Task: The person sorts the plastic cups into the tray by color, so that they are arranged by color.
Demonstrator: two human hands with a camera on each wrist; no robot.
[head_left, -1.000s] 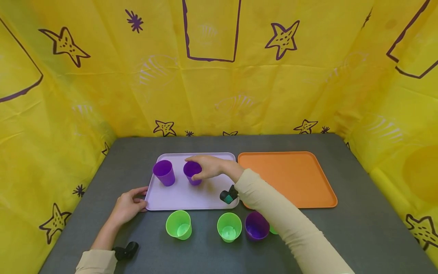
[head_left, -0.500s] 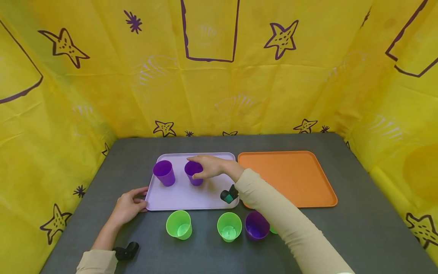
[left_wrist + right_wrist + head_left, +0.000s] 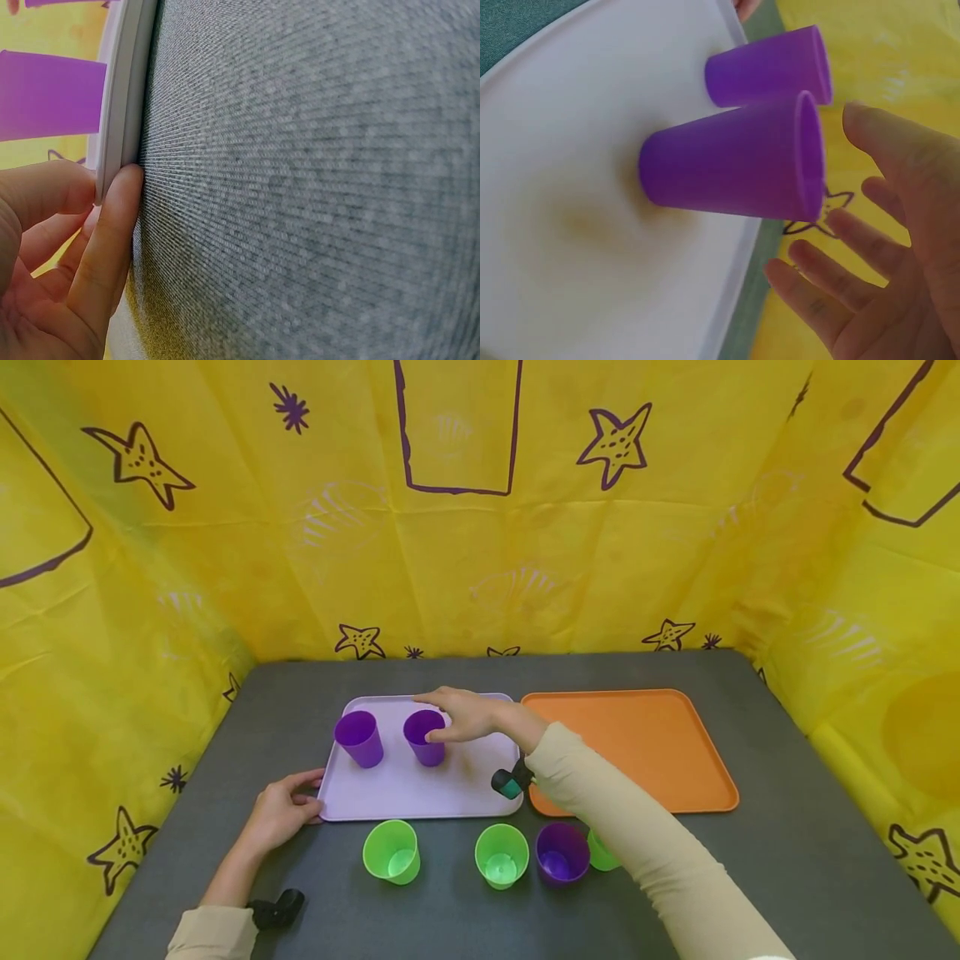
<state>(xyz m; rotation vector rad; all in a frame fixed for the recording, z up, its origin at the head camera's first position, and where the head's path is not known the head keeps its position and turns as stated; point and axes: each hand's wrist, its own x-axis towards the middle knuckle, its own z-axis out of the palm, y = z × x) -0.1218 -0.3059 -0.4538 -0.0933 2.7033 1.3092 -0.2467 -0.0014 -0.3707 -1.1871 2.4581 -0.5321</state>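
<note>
On the lilac tray [image 3: 397,796] stand two upright purple cups. My right hand [image 3: 468,716] is above and beside the inner purple cup [image 3: 424,752], fingers spread. In the right wrist view a gap shows between the right hand [image 3: 907,247] and that cup's rim [image 3: 810,157]; nothing is in the fingers. The other purple cup [image 3: 362,745] stands to its left. At the tray's front left corner is my left hand [image 3: 277,814]. Its thumb and a finger pinch the tray's edge [image 3: 116,112], as the left wrist view shows.
An orange tray [image 3: 637,752] lies right of the lilac one. In front of the trays stand green cups [image 3: 392,852], [image 3: 502,857] and a purple cup [image 3: 562,853]. Another green cup [image 3: 602,852] is partly hidden by the right sleeve. Yellow cloth [image 3: 480,568] surrounds the grey table [image 3: 450,927].
My right hand has let go of the inner purple cup and risen slightly up and right. That cup stays on the lilac tray. The left hand has kept its place.
</note>
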